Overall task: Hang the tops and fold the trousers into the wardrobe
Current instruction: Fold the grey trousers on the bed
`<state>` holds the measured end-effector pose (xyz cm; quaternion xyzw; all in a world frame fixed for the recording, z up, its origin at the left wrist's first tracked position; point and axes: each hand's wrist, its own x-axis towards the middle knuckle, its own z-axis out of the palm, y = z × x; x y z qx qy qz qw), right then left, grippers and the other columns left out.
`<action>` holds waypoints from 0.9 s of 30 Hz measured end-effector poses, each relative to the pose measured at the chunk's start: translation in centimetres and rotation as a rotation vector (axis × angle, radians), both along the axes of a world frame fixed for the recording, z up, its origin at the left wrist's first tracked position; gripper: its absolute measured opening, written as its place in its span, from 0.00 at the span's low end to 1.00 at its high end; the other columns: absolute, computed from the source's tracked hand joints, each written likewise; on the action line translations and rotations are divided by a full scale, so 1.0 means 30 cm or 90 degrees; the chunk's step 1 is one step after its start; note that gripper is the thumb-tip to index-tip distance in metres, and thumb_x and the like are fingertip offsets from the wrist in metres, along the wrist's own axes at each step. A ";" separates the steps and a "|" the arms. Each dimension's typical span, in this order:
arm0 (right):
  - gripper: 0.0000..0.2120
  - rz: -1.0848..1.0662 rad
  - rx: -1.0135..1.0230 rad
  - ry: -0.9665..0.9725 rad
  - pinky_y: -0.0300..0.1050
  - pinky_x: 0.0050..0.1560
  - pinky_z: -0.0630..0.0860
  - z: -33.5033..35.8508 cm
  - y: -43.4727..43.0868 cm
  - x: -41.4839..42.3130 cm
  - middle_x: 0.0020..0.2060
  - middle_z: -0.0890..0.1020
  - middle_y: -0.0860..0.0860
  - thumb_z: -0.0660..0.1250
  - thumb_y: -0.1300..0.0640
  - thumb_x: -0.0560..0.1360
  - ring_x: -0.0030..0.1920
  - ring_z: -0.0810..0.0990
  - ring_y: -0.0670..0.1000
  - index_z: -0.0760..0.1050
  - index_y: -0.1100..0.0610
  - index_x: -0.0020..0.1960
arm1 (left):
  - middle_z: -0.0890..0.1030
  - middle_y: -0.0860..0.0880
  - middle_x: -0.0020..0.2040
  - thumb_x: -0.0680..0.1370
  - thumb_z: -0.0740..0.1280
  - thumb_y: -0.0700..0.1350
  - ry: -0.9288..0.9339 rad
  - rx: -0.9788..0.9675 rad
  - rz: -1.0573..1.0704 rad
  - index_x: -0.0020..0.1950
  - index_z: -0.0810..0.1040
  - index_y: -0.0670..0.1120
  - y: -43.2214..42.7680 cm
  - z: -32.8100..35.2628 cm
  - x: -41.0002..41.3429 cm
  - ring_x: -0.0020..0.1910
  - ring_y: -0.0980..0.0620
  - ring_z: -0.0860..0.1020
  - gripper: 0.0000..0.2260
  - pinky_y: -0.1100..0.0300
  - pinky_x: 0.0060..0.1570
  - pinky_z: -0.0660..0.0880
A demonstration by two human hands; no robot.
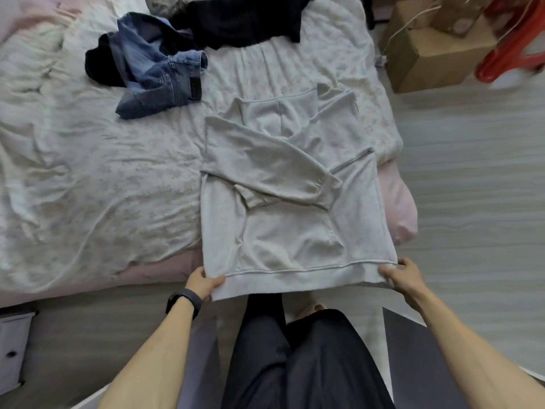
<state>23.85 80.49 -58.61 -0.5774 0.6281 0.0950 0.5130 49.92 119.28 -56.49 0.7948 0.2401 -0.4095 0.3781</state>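
1. Bedroom, near corner of the bed [88,172] in front of me. A grey sweatshirt [295,231] lies flat on it, with the hem hanging just over the edge toward me.
2. Left hand [206,283] pinches the left hem corner, thumb on top and fingers underneath. Right hand [402,276] does the same at the right corner.
3. Sleeves are crossed over the chest, neck end far from me.
4. My read: soft fleece, fairly light, no stiffness, not slippery. It'll sag between the two grips. The ribbed hem is the thickest edge, so the hold is secure.
5. It's a top, so it needs hanging. I'd regrip at the shoulders and expect the sleeves to drop loose on lifting.
6. Crumpled jeans [159,81] touch a black garment [244,22], well apart from the sweatshirt. They're likely heavier and stiffer, so take them by the waistband.
7. Cardboard box [421,63] sits on the floor to the right of the bed.
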 end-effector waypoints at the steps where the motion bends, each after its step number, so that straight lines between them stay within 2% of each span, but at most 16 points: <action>1: 0.14 0.001 0.000 0.008 0.49 0.43 0.75 0.035 0.011 -0.010 0.43 0.81 0.60 0.72 0.67 0.73 0.41 0.79 0.57 0.75 0.66 0.57 | 0.77 0.33 0.64 0.76 0.70 0.29 -0.002 -0.001 0.006 0.67 0.71 0.30 0.015 0.037 -0.013 0.63 0.33 0.77 0.20 0.37 0.64 0.73; 4: 0.06 0.025 -0.046 0.029 0.49 0.41 0.73 0.099 0.021 -0.034 0.33 0.80 0.57 0.70 0.63 0.72 0.35 0.77 0.56 0.81 0.65 0.48 | 0.79 0.35 0.62 0.78 0.69 0.33 -0.044 0.045 -0.025 0.65 0.74 0.33 0.049 0.113 -0.033 0.61 0.35 0.78 0.16 0.39 0.64 0.73; 6: 0.09 0.035 -0.113 0.041 0.53 0.49 0.78 0.132 0.002 -0.052 0.41 0.84 0.59 0.69 0.57 0.75 0.44 0.82 0.61 0.80 0.62 0.52 | 0.81 0.38 0.57 0.79 0.69 0.39 -0.088 0.087 -0.076 0.61 0.75 0.38 0.070 0.157 -0.030 0.57 0.37 0.79 0.12 0.44 0.60 0.76; 8: 0.14 0.029 -0.148 0.035 0.61 0.58 0.78 0.166 -0.030 -0.076 0.47 0.84 0.60 0.66 0.52 0.79 0.51 0.83 0.65 0.76 0.61 0.58 | 0.81 0.41 0.51 0.80 0.68 0.44 -0.128 0.124 -0.111 0.56 0.74 0.43 0.092 0.208 -0.020 0.49 0.39 0.82 0.08 0.51 0.47 0.80; 10: 0.14 0.013 -0.173 0.043 0.62 0.58 0.78 0.202 -0.050 -0.096 0.40 0.85 0.58 0.65 0.48 0.80 0.47 0.85 0.63 0.74 0.59 0.56 | 0.79 0.44 0.42 0.81 0.65 0.48 -0.149 0.163 -0.106 0.51 0.74 0.43 0.110 0.247 -0.008 0.39 0.43 0.82 0.08 0.56 0.34 0.75; 13: 0.12 -0.029 -0.202 0.051 0.60 0.56 0.79 0.244 -0.042 -0.105 0.34 0.84 0.57 0.65 0.49 0.79 0.44 0.84 0.63 0.75 0.58 0.45 | 0.75 0.44 0.32 0.81 0.65 0.44 -0.171 0.223 -0.105 0.37 0.72 0.41 0.145 0.263 0.007 0.32 0.45 0.75 0.14 0.53 0.35 0.68; 14: 0.13 -0.047 -0.200 0.063 0.58 0.55 0.80 0.255 -0.027 -0.108 0.33 0.84 0.57 0.66 0.50 0.78 0.44 0.84 0.63 0.77 0.59 0.42 | 0.76 0.42 0.33 0.80 0.66 0.42 -0.145 0.235 -0.100 0.39 0.75 0.40 0.158 0.273 0.009 0.34 0.44 0.75 0.11 0.50 0.39 0.71; 15: 0.14 -0.069 -0.190 0.083 0.56 0.52 0.80 0.258 -0.012 -0.116 0.32 0.83 0.58 0.66 0.52 0.77 0.42 0.84 0.63 0.79 0.62 0.41 | 0.80 0.39 0.40 0.79 0.66 0.42 -0.122 0.235 -0.103 0.49 0.78 0.37 0.170 0.275 0.008 0.39 0.40 0.78 0.08 0.48 0.45 0.75; 16: 0.14 -0.095 -0.175 0.106 0.54 0.48 0.79 0.253 0.003 -0.131 0.31 0.82 0.59 0.67 0.54 0.76 0.40 0.83 0.62 0.81 0.65 0.41 | 0.81 0.35 0.50 0.79 0.66 0.42 -0.097 0.238 -0.100 0.63 0.75 0.34 0.184 0.265 0.008 0.49 0.37 0.79 0.16 0.46 0.53 0.75; 17: 0.13 -0.133 -0.149 0.117 0.53 0.43 0.79 0.245 0.018 -0.145 0.30 0.81 0.59 0.67 0.57 0.75 0.36 0.82 0.60 0.81 0.68 0.43 | 0.78 0.33 0.59 0.79 0.67 0.42 -0.076 0.246 -0.102 0.71 0.68 0.34 0.191 0.269 -0.001 0.57 0.35 0.77 0.23 0.46 0.57 0.74; 18: 0.12 -0.171 -0.120 0.117 0.50 0.38 0.77 0.241 0.032 -0.153 0.31 0.80 0.60 0.66 0.61 0.74 0.32 0.79 0.58 0.80 0.70 0.48 | 0.76 0.34 0.62 0.79 0.67 0.42 -0.084 0.233 -0.087 0.71 0.66 0.36 0.192 0.274 -0.005 0.59 0.35 0.76 0.23 0.48 0.57 0.73; 21: 0.13 -0.239 -0.101 0.054 0.45 0.32 0.75 0.267 0.025 -0.090 0.41 0.79 0.61 0.66 0.64 0.73 0.30 0.74 0.55 0.73 0.65 0.58 | 0.76 0.38 0.56 0.78 0.67 0.38 -0.139 0.137 -0.013 0.56 0.70 0.41 0.149 0.292 0.040 0.46 0.42 0.74 0.09 0.53 0.46 0.70; 22: 0.13 -0.250 -0.103 0.011 0.45 0.32 0.75 0.290 -0.001 -0.038 0.44 0.78 0.61 0.68 0.64 0.74 0.31 0.74 0.55 0.72 0.61 0.57 | 0.76 0.39 0.52 0.79 0.66 0.37 -0.142 0.099 0.014 0.54 0.70 0.42 0.125 0.299 0.083 0.41 0.43 0.73 0.07 0.54 0.41 0.70; 24: 0.08 -0.277 -0.105 -0.076 0.42 0.26 0.74 0.346 -0.072 0.090 0.42 0.77 0.59 0.67 0.63 0.77 0.31 0.73 0.53 0.71 0.58 0.55 | 0.75 0.43 0.42 0.81 0.63 0.37 -0.146 0.030 0.067 0.54 0.73 0.44 0.069 0.323 0.185 0.31 0.47 0.70 0.04 0.58 0.32 0.65; 25: 0.04 -0.301 -0.102 -0.114 0.38 0.23 0.73 0.375 -0.114 0.156 0.39 0.76 0.57 0.64 0.64 0.79 0.31 0.73 0.52 0.73 0.58 0.52 | 0.74 0.45 0.39 0.81 0.62 0.38 -0.140 -0.004 0.095 0.54 0.75 0.45 0.040 0.343 0.238 0.29 0.48 0.68 0.04 0.60 0.30 0.64; 27: 0.07 -0.366 -0.087 -0.164 0.35 0.20 0.72 0.417 -0.216 0.297 0.36 0.73 0.55 0.61 0.66 0.79 0.32 0.73 0.51 0.73 0.58 0.43 | 0.73 0.48 0.38 0.81 0.63 0.39 -0.124 -0.067 0.169 0.51 0.78 0.48 -0.026 0.382 0.354 0.29 0.52 0.68 0.06 0.61 0.27 0.64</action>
